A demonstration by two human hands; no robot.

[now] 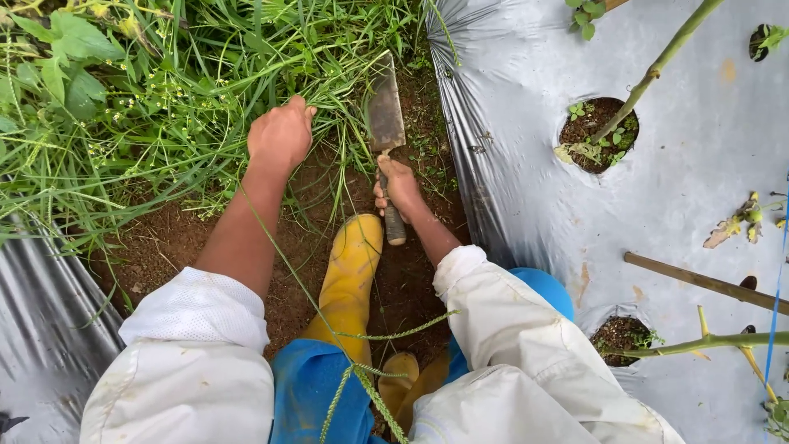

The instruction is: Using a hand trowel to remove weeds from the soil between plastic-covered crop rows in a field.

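Grip: right hand closed around the handle of a knife, blade pointing up into the grass; left hand clenched on a bunch of grass at its base.
Knife: broad, worn blade, its tip among the stems just right of the left hand, low near the soil.
Grass: thick and green across the top left, leaning over the furrow; one long seed stalk hangs down across the lap.
Done: brown soil lies bare around the yellow boot and under both forearms, with only stray blades on it, so this stretch looks cleared.
Left: the dense clump ahead of the hands stands uncut, as do small weeds along the sheet's edge.
Sides: grey plastic sheet to the right, with planting holes and green stems; another strip of it at lower left.
Clothing: white sleeves pushed up, blue trousers.
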